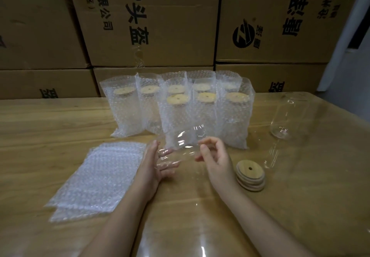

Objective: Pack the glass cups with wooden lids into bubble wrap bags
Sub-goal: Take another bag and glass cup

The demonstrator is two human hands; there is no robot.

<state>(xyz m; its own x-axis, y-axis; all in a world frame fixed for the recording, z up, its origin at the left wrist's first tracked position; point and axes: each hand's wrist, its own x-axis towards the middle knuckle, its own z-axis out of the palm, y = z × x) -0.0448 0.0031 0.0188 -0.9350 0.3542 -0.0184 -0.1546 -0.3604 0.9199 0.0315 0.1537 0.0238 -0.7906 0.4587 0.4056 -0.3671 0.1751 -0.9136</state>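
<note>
Bags (96,176): flat stack on surface (40,128), left of hands.
Left hand (152,162): fingers (155,146) straight, slightly apart, against cup's left end.
Cup (184,138): clear, tilted, between both hands, before packed cups (176,114).
Right hand (217,158): fingers (210,141) curled at cup's right end; grip unclear.
Lids (250,175): stacked just right of right hand.
Second cup (288,114): standing, far right.

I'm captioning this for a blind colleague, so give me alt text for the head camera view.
A clear glass cup lies sideways between a person's left hand and right hand over a wooden table. Behind stand bagged cups with wooden lids; flat bubble wrap bags lie left, a stack of lids right.
</note>
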